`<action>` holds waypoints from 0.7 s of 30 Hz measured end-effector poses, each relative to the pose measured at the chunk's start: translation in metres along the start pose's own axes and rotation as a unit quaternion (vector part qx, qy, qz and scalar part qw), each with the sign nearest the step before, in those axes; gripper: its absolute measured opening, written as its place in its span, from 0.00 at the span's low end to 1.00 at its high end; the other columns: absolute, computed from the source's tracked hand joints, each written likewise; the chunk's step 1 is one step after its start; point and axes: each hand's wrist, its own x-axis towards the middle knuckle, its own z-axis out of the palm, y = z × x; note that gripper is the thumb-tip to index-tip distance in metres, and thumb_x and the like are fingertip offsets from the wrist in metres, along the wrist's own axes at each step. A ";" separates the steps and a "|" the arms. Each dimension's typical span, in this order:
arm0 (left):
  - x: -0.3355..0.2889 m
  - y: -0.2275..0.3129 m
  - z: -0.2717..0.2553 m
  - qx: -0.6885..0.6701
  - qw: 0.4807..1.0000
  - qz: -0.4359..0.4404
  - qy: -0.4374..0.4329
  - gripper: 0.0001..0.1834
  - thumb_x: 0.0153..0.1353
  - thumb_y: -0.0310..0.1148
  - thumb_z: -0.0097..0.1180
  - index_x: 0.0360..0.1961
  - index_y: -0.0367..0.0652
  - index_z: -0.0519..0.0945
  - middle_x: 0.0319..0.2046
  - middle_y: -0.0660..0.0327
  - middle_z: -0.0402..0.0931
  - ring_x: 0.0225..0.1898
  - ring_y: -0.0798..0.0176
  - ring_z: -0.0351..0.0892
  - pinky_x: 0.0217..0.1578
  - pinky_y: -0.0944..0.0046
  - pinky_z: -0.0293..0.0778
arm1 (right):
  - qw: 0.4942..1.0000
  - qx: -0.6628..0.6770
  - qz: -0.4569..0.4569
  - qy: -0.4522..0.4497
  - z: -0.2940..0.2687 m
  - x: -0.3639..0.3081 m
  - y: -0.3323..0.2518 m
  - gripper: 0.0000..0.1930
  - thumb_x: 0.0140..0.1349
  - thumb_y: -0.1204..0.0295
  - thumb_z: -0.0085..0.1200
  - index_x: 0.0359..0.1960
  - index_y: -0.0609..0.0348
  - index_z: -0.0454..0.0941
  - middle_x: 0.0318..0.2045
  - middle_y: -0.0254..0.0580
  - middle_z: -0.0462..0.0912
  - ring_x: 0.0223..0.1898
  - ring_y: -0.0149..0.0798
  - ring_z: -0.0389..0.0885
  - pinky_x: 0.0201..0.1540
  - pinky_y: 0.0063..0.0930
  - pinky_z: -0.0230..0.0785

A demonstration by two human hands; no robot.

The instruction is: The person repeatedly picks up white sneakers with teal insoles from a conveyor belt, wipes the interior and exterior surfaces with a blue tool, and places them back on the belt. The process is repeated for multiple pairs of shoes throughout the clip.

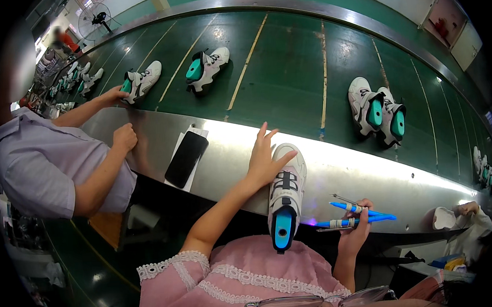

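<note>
A white shoe (286, 183) with dark straps and a blue shoe last (283, 229) in its heel opening lies on the near metal ledge, toe away from me and heel over the edge. My left hand (264, 159) is open beside the toe, fingers spread, with the thumb reaching across it; whether it presses on the shoe I cannot tell. To the right of the shoe, my right hand (361, 220) is closed around two blue pen-like tools (347, 222), each with pale wrapping and a thin metal rod bound along it.
A green conveyor belt (286, 68) runs beyond the metal ledge (229, 143). It carries a pair of shoes (374, 110) at right and a single shoe (207, 69) further left. A phone (186, 159) lies on the ledge. At left, a co-worker (62, 157) touches another shoe (142, 81).
</note>
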 end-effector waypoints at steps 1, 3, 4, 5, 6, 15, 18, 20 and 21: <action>-0.009 0.007 -0.006 -0.085 0.995 0.018 0.049 0.43 0.45 0.57 0.60 0.52 0.30 0.68 0.62 0.45 0.53 0.63 0.46 0.52 0.60 0.53 0.51 | 1.000 0.008 0.009 -0.004 0.000 0.002 0.001 0.11 0.64 0.59 0.40 0.38 0.53 0.64 0.21 0.31 0.65 0.19 0.22 0.64 0.14 0.13 0.52; -0.037 0.015 -0.029 -0.072 0.988 0.132 0.031 0.44 0.49 0.57 0.56 0.57 0.35 0.60 0.62 0.45 0.51 0.63 0.45 0.52 0.60 0.51 0.51 | 0.999 0.027 0.027 -0.006 -0.002 0.005 0.004 0.12 0.65 0.58 0.38 0.36 0.52 0.64 0.22 0.30 0.65 0.19 0.22 0.64 0.14 0.13 0.51; -0.059 0.019 -0.036 -0.062 0.982 0.176 0.043 0.42 0.51 0.56 0.54 0.58 0.36 0.60 0.61 0.45 0.54 0.63 0.45 0.52 0.60 0.50 0.51 | 0.999 0.031 0.037 -0.020 -0.004 0.006 0.007 0.12 0.65 0.59 0.38 0.35 0.52 0.64 0.23 0.30 0.64 0.21 0.22 0.64 0.17 0.13 0.53; -0.081 0.017 -0.039 -0.069 0.967 0.239 0.051 0.43 0.50 0.58 0.55 0.58 0.38 0.60 0.60 0.46 0.55 0.63 0.46 0.52 0.60 0.49 0.51 | 0.998 0.038 0.047 -0.031 -0.007 0.006 0.008 0.11 0.66 0.59 0.37 0.33 0.53 0.64 0.24 0.31 0.64 0.22 0.22 0.64 0.20 0.13 0.55; -0.102 0.012 -0.038 -0.077 0.949 0.301 0.059 0.43 0.48 0.59 0.55 0.58 0.40 0.60 0.59 0.47 0.56 0.63 0.46 0.53 0.60 0.47 0.51 | 0.997 0.044 0.057 -0.042 -0.010 0.006 0.010 0.12 0.66 0.60 0.37 0.31 0.53 0.64 0.24 0.31 0.63 0.24 0.22 0.64 0.22 0.14 0.57; -0.126 -0.040 0.004 0.104 0.771 0.626 0.052 0.30 0.54 0.43 0.55 0.57 0.73 0.57 0.62 0.60 0.50 0.65 0.52 0.48 0.63 0.37 0.41 | 0.994 0.005 0.059 -0.092 -0.004 0.003 0.015 0.13 0.65 0.60 0.36 0.27 0.55 0.62 0.23 0.33 0.62 0.26 0.25 0.62 0.29 0.18 0.57; -0.121 -0.029 0.002 0.117 0.774 0.623 0.010 0.29 0.55 0.42 0.55 0.56 0.67 0.58 0.60 0.57 0.54 0.63 0.51 0.54 0.62 0.36 0.44 | 0.994 -0.003 0.045 -0.097 0.001 0.000 0.002 0.13 0.64 0.60 0.37 0.27 0.55 0.61 0.23 0.33 0.62 0.26 0.25 0.61 0.30 0.18 0.56; -0.111 0.002 -0.012 0.044 0.829 0.556 -0.032 0.28 0.52 0.39 0.58 0.53 0.61 0.61 0.57 0.50 0.57 0.60 0.46 0.56 0.60 0.35 0.46 | 0.992 -0.007 0.028 -0.119 0.002 0.000 -0.010 0.13 0.63 0.60 0.38 0.27 0.55 0.61 0.23 0.33 0.62 0.26 0.25 0.60 0.29 0.18 0.54; -0.106 0.021 -0.023 0.001 0.860 0.507 -0.055 0.30 0.50 0.39 0.61 0.53 0.61 0.62 0.57 0.49 0.56 0.61 0.44 0.55 0.60 0.35 0.47 | 0.991 -0.006 0.019 -0.132 0.005 0.001 -0.018 0.13 0.62 0.60 0.38 0.27 0.55 0.61 0.22 0.33 0.62 0.26 0.25 0.60 0.28 0.18 0.54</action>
